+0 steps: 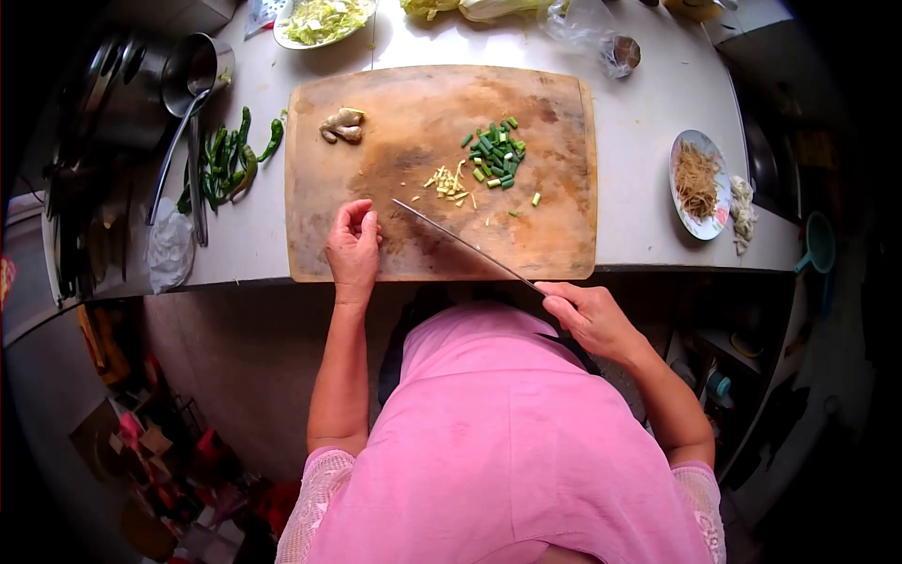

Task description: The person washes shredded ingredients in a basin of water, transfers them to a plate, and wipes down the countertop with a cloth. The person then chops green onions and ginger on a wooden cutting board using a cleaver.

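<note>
A wooden cutting board [404, 103] lies at the counter's front edge. My right hand [587, 318] is closed around the handle of a knife [460, 242], whose thin blade slants up and left over the board. At the board's front left is my left hand [355, 246], its fingers curled together; whatever they may hold is hidden. Just beyond the knife tip sits a small pile of cut ginger strips [449, 184]. Chopped green onion [496, 155] is heaped to the right of it. A knobbly piece of ginger root [342, 125] rests near the board's upper left.
Green peppers [225, 160], a ladle [169, 174], a pan [218, 61] and a crumpled plastic bag [171, 249] are on the left. A plate of brown shreds [695, 183] stands right. At the back are a bowl of cut cabbage [324, 21] and another plastic bag [587, 28].
</note>
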### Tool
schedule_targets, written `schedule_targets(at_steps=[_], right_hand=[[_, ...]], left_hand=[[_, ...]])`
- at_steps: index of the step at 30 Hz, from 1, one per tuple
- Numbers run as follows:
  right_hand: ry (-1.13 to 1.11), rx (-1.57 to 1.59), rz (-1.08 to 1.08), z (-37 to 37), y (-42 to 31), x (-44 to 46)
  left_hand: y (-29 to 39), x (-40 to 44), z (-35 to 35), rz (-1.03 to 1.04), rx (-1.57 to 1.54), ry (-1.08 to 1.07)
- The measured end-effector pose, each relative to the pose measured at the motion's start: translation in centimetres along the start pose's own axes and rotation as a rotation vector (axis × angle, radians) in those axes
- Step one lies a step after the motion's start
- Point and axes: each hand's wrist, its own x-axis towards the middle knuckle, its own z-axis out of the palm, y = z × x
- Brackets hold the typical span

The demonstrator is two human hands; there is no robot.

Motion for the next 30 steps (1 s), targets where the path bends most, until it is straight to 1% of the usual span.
schedule_targets(at_steps=[2,3,4,6,8,10,11,12,13,15,16,18,20,21,22,23,25,26,27,30], right_hand=[[-0.044,0.019,0.112,0.1,-0.1,0.2],[0.006,-0.022,0.028,0.2,-0.1,0.0],[0.007,-0.021,0.023,0.0,-0.4,-0.1],[-0.065,0.086,0.142,-0.7,-1.4,-0.4],[-0.043,0.103,0.132,-0.5,-0.6,-0.1],[0.002,0.009,0.111,-0.3,0.5,0.7],[-0.032,0.037,0.208,-0.8,-0.6,0.6],[-0.027,0.033,0.207,-0.9,-0.4,0.5],[0.017,0.044,0.116,-0.8,0.1,0.3],[0.141,0.023,-0.062,-0.9,0.9,0.2],[0.211,-0.075,-0.119,-1.4,0.8,0.4],[0.462,-0.261,-0.213,-2.1,1.3,1.7],[0.636,-0.46,-0.155,-3.5,2.7,3.9],[0.693,-0.538,-0.17,-4.3,3.3,5.2],[0.757,-0.613,-0.194,-5.0,4.5,6.6],[0.786,-0.65,-0.194,-5.6,5.4,7.9],[0.813,-0.687,-0.201,-6.5,6.4,9.4],[0.8,-0.703,-0.146,-6.7,6.4,10.1],[0.79,-0.717,-0.095,-7.0,6.4,10.8],[0.783,-0.743,-0.086,-6.5,6.3,11.9]], left_hand=[[0.4,0.3,0.2,0.001,0.002,0.003],[0.6,0.4,0.2,-0.004,0.007,0.015],[0.6,0.6,0.1,0.0,0.009,0.017],[0.3,0.8,0.2,-0.001,-0.015,0.003],[0.2,0.7,0.6,-0.011,-0.028,-0.013],[-0.2,0.8,0.7,-0.016,-0.043,-0.029],[-0.2,0.8,0.7,0.0,0.015,-0.044],[-0.2,0.7,0.7,0.013,0.071,-0.061],[-0.1,0.6,0.7,-0.03,0.04,-0.053],[0.0,0.7,0.8,-0.041,0.008,-0.043],[0.0,0.7,0.7,-0.052,-0.017,-0.026],[0.0,0.8,0.6,-0.055,-0.026,-0.035],[0.0,0.8,0.6,-0.035,-0.002,-0.056],[-0.3,0.9,0.6,-0.037,-0.003,-0.056],[-0.6,1.1,0.6,0.016,0.071,-0.058],[-0.8,1.2,0.6,0.071,0.146,-0.058],[-0.6,1.3,0.6,0.046,0.112,-0.06],[-0.4,1.4,0.7,0.024,0.081,-0.062],[-0.1,1.6,0.7,0.038,0.098,-0.06],[1.2,2.7,0.6,0.078,0.138,-0.038]])
